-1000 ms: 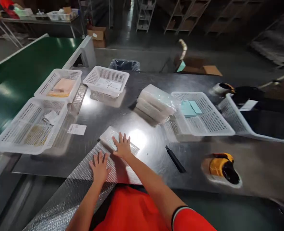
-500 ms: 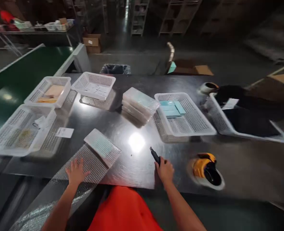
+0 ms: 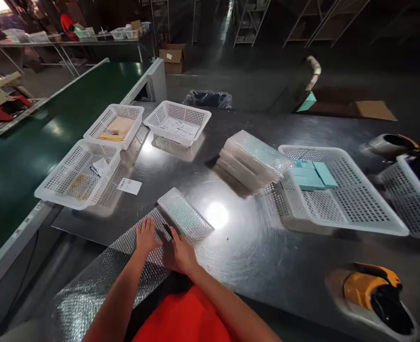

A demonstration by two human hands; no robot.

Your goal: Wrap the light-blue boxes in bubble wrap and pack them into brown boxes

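Observation:
My left hand (image 3: pixel 147 239) lies flat with fingers spread on a long sheet of bubble wrap (image 3: pixel 124 266), which runs off the front edge of the metal table. Closed around a black utility knife (image 3: pixel 167 230), my right hand (image 3: pixel 184 254) is just right of the left one, over the wrap. The knife's tip is close to a bubble-wrapped pale teal box (image 3: pixel 186 214) at the sheet's far end. Whether the blade touches the wrap I cannot tell. Behind them sits a stack of bubble-wrapped packages (image 3: pixel 252 159).
A white basket (image 3: pixel 359 190) holds teal boxes (image 3: pixel 311 175). More white baskets (image 3: pixel 62 183) with papers and envelopes stand at left, near a label card (image 3: pixel 129 186). Tape rolls in an orange dispenser (image 3: pixel 374 289) lie at right. A green conveyor (image 3: pixel 71 102) runs along the left.
My right hand has carried the knife leftward from the open tabletop to the bubble wrap beside my left hand. My left hand stays flat on the sheet. The camera view has turned left.

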